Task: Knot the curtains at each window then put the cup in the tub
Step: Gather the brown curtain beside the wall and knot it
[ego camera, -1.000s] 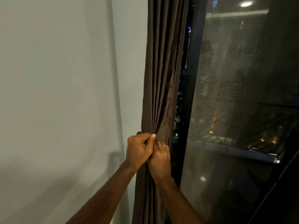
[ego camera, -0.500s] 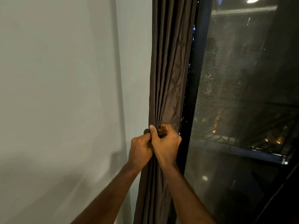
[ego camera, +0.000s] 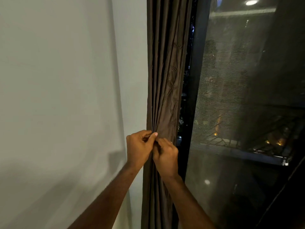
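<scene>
A dark brown curtain (ego camera: 165,71) hangs gathered into a narrow column of vertical pleats, with a faint stitched vine pattern running down its right-hand folds. It is the landmark here: everything else sits to one side of it or in front of it.

In front of the curtain, at about the middle of its visible length, both hands meet. The left hand (ego camera: 140,149) comes in from the curtain's left edge, its fingers curled round the bunched pleats and its thumb laid across the front, pressing the fabric where the folds converge to a pinch. The right hand (ego camera: 166,156) sits just below and to the right of it, touching it, back of the hand toward the camera, fingers curled inward and clamped on the curtain's right-hand folds; a ring (ego camera: 171,142) shows on one finger. Above the hands the pleats fan out slightly; below them the cloth drops straight between the two forearms to the bottom of the view.

Left of the curtain is a plain pale wall (ego camera: 57,96), which carries a soft shadow of the arms. Right of the curtain, touching its edge, stands a black window frame (ego camera: 193,88), and beyond that the window pane (ego camera: 247,80), covered in fine mesh, dark, with small orange lights and a reflected ceiling lamp (ego camera: 251,2) at the top.

The cup and the tub are out of view.
</scene>
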`<action>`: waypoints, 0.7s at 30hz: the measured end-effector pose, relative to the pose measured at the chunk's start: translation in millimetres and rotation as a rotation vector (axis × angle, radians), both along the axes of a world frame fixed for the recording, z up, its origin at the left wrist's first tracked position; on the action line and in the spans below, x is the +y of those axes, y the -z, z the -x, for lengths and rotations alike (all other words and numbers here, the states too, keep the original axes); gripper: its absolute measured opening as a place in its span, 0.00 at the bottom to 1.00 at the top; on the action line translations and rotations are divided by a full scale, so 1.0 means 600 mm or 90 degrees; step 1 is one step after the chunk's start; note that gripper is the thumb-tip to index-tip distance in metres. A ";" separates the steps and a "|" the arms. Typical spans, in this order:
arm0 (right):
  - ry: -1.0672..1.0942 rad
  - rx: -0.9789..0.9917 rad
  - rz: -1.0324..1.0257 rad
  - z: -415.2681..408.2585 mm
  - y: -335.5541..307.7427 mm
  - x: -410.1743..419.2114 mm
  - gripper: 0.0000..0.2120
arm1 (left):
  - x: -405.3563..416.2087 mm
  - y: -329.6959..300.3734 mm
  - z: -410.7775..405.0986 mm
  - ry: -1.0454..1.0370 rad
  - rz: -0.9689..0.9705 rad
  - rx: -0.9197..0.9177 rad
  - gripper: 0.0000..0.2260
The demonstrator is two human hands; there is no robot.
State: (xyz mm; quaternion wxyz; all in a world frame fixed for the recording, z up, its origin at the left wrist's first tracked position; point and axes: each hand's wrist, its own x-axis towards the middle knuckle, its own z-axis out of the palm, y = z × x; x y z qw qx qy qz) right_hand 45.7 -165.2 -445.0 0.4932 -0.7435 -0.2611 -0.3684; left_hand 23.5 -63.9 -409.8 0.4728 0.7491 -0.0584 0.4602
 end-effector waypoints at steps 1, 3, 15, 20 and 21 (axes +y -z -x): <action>-0.004 0.000 0.007 -0.002 0.002 -0.003 0.05 | 0.000 0.002 0.000 -0.011 0.007 0.001 0.01; 0.001 -0.010 0.016 -0.006 0.007 -0.007 0.06 | -0.004 0.006 -0.002 -0.024 0.025 0.005 0.03; 0.064 0.146 -0.246 -0.051 0.001 -0.063 0.17 | 0.011 0.012 -0.003 -0.027 0.007 -0.007 0.03; 0.039 0.212 -0.178 -0.073 -0.008 -0.065 0.13 | 0.010 0.019 -0.009 -0.049 -0.013 -0.004 0.03; 0.052 0.203 -0.182 -0.071 -0.006 -0.065 0.10 | 0.008 0.019 -0.009 -0.053 -0.019 -0.010 0.03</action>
